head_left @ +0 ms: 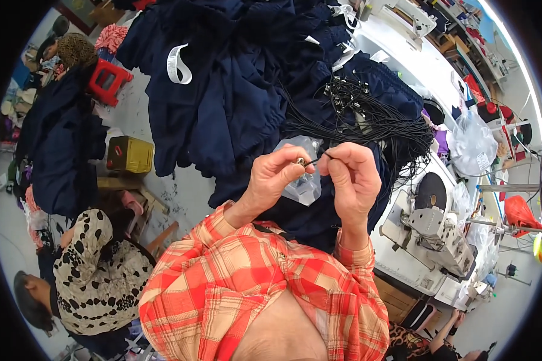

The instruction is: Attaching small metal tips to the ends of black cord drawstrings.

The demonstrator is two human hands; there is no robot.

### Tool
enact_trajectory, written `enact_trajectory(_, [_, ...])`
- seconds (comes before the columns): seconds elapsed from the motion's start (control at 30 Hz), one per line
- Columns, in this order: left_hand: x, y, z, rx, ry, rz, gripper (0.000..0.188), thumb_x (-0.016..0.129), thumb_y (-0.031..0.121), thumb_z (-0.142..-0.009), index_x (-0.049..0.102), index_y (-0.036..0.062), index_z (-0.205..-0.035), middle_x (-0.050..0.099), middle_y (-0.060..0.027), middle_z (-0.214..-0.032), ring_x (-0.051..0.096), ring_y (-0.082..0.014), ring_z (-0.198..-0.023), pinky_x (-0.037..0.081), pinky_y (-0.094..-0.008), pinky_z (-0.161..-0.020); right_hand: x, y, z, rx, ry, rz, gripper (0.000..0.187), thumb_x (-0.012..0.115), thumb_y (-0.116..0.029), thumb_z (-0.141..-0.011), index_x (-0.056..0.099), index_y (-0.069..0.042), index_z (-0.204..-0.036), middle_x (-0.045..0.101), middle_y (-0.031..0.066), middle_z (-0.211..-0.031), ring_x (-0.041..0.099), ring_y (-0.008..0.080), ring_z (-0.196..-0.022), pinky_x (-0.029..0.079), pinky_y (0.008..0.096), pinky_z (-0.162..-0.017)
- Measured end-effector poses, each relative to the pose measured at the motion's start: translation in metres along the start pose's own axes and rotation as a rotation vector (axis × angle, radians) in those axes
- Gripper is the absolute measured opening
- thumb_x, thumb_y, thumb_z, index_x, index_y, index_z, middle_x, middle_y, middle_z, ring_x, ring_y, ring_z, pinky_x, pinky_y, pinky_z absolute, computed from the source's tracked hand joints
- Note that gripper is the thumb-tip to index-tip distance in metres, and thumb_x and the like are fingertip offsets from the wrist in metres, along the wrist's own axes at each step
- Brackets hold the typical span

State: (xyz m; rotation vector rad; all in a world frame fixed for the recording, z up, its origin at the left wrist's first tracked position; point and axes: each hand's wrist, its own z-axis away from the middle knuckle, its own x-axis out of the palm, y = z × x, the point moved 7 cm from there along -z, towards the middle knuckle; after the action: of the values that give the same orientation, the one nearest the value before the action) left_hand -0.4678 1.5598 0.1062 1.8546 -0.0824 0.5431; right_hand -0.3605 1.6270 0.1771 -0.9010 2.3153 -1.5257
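Observation:
My left hand is closed, pinching a small shiny metal cord stopper between thumb and forefinger. A thin black cord runs from the metal piece toward my right hand. That hand is closed too, with the cord's end between its thumb and fingertips. Whether the cord passes through the metal piece is too small to tell. Beneath my hands lies a clear plastic bag on dark navy garments. Just beyond my right hand spreads a bundle of black cords, with shiny metal fittings at its far side.
A sewing machine stands on the white table at right, near a stuffed clear bag. On the left are a red stool, a yellow tin and a person in a spotted top. White labels hang from the garments.

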Motion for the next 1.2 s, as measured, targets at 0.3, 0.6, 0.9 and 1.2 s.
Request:
enact_trajectory(0.3, [0.002,0.007,-0.005,0.075,-0.048,-0.143,0.016,0.059,0.011,-0.086,0.059,-0.001,-0.096,0.057,-0.0057,-0.09,0.057,-0.0115,-0.081,0.046,-0.0229,-0.074,0.008,-0.027,-0.012,-0.208,-0.232,0.7,0.011,0.065,0.003,-0.071,0.059,-0.002,-0.078,0.06,0.0067,-0.074,0.054,0.0162,-0.064,0.044,0.027,-0.054])
enact_trajectory(0.6, [0.001,0.005,-0.009,0.06,-0.05,-0.207,0.014,0.061,0.011,-0.084,0.059,0.0,-0.093,0.058,-0.0058,-0.087,0.056,-0.0124,-0.079,0.046,-0.0229,-0.069,0.015,-0.024,-0.011,-0.305,-0.38,1.044,0.014,0.065,-0.001,-0.068,0.058,-0.006,-0.079,0.053,0.0053,-0.075,0.053,0.0227,-0.07,0.043,0.0309,-0.056])
enact_trajectory(0.9, [0.001,0.003,-0.01,0.064,-0.055,-0.298,0.014,0.063,0.011,-0.082,0.06,0.0008,-0.092,0.059,-0.0067,-0.087,0.056,-0.0142,-0.078,0.045,-0.0237,-0.066,0.014,-0.023,-0.013,-0.319,-0.366,1.08,0.015,0.065,-0.001,-0.067,0.058,-0.006,-0.079,0.053,0.0053,-0.075,0.053,0.0228,-0.07,0.043,0.0305,-0.056])
enact_trajectory(1.2, [0.001,-0.001,-0.005,0.053,-0.059,-0.251,0.017,0.061,0.003,-0.081,0.06,-0.0006,-0.097,0.059,-0.0055,-0.087,0.054,-0.0133,-0.08,0.043,-0.0236,-0.07,0.023,-0.017,-0.01,-0.358,-0.364,0.997,0.014,0.065,-0.002,-0.066,0.058,-0.007,-0.077,0.054,0.0042,-0.072,0.053,0.0221,-0.067,0.044,0.0305,-0.055])
